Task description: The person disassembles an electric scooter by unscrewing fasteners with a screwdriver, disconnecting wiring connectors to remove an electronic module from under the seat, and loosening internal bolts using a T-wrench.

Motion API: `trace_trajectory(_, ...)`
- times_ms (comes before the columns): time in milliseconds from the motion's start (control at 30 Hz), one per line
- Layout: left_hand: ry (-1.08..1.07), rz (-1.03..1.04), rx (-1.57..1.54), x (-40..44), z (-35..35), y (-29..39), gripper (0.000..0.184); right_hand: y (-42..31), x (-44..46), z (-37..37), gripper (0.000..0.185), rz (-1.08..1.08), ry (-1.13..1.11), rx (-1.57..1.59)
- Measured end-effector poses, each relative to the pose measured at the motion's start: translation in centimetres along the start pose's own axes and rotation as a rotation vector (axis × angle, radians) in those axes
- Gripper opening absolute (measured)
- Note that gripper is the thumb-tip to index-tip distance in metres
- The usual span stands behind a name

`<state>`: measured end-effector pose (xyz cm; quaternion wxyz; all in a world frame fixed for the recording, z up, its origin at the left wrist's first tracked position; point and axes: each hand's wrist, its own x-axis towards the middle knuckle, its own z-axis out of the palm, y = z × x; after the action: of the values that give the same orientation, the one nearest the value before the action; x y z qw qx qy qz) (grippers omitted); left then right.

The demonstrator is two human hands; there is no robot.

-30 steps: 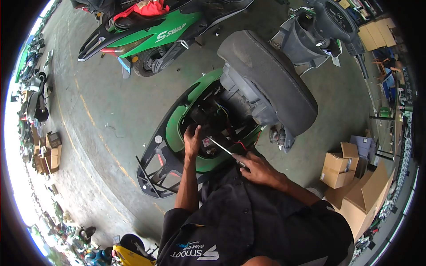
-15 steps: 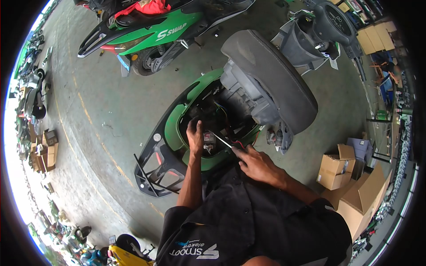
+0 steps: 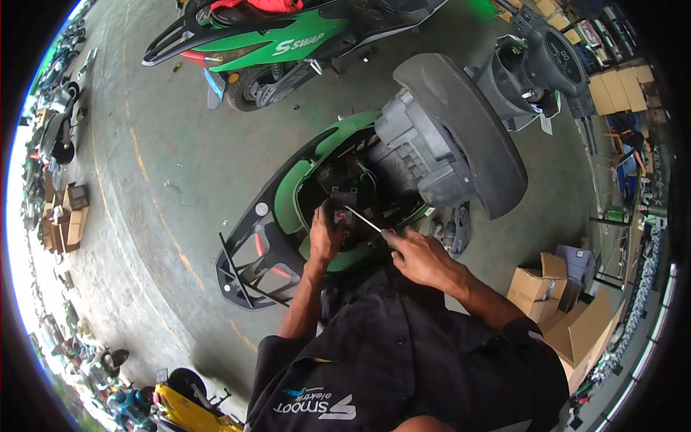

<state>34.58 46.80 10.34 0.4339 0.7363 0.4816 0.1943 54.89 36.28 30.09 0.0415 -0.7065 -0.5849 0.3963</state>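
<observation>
two bare hands work over one scooter, green and black. the right hand is closed around one screwdriver, whose thin shaft slants into the open bay. its tip is near the left hand, which reaches over the rear rim, fingers bent down beside a small part with a red patch; whether they pinch anything i cannot tell.

one seat is tipped up at the front of the bay, its grey underside facing the opening, and it blocks the view of the scooter's middle. past it is one dash, its marks too small to read.

two more bikes are near: a green one marked "swap" beside a white s-shaped logo, with one red cloth on top, and a yellow one, cut off by the lower edge. the black shirt says "smoot", with "elektrik" beside it, upside down; a tiny blue line there is unreadable.

two open cartons and one greyish-purple box sit at the right. more boxes are piled at the left, overlapping too much to count.
</observation>
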Motion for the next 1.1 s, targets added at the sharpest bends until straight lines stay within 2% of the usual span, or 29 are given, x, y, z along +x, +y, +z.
trace_trajectory(100, 0.028, 0.017, 0.138, 0.3, 0.8, -0.3, 0.062, -0.3, 0.4, -0.6, 0.045, -0.028, -0.005, -0.031)
trace_trajectory(300, 0.039, -0.025, 0.133, 0.3, 0.6, 0.9, 0.059, -0.3, 2.3, -1.0, 0.041, -0.033, -0.013, -0.095)
trace_trajectory(400, 0.047, -0.006, 0.147, 0.3, 0.9, 0.5, 0.059, 0.0, 4.1, -2.6, 0.042, -0.072, -0.088, -0.092)
trace_trajectory(600, 0.024, -0.041, 0.123, 0.3, 0.7, 0.7, 0.059, -3.9, 6.4, -8.1, 0.042, 0.125, -0.320, -0.129)
trace_trajectory(833, 0.029, -0.025, 0.145, 0.4, 0.8, 0.7, 0.059, -2.8, 8.6, -6.4, 0.030, -0.033, -0.234, -0.244)
trace_trajectory(1100, 0.048, -0.027, 0.134, 0.5, 0.8, 0.9, 0.056, -2.7, 9.0, -6.2, 0.030, -0.016, -0.234, -0.270)
